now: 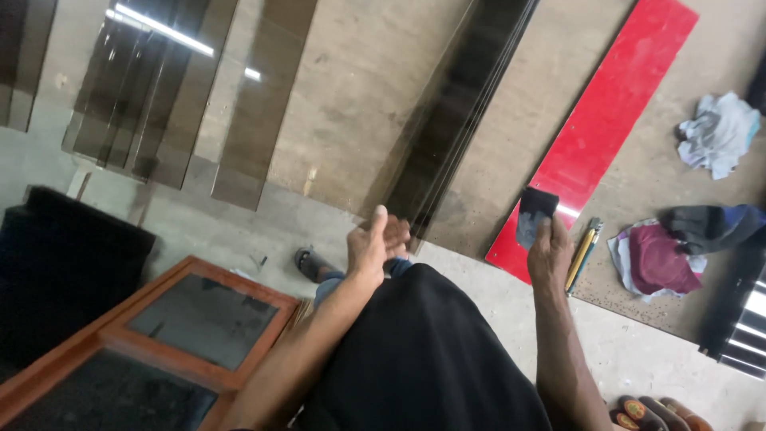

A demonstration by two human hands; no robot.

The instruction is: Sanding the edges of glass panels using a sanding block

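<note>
Dark, a small folded cloth [533,214] sits pinched in the right hand [550,254] at centre right, over the red panel's [614,120] lower end. Left hand [375,239], mid-frame, grips the near edge of a tinted glass strip [447,128].

A glazing or carpentry workshop: long tinted glass strips [152,96] laid far left on bare concrete floor [239,231], brown wooden glazed frame [183,319] near left, crumpled work rags [718,132] far right.

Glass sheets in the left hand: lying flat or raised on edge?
Raised on edge: the left hand grips the glass sheets, which show as thin dark lines.
</note>
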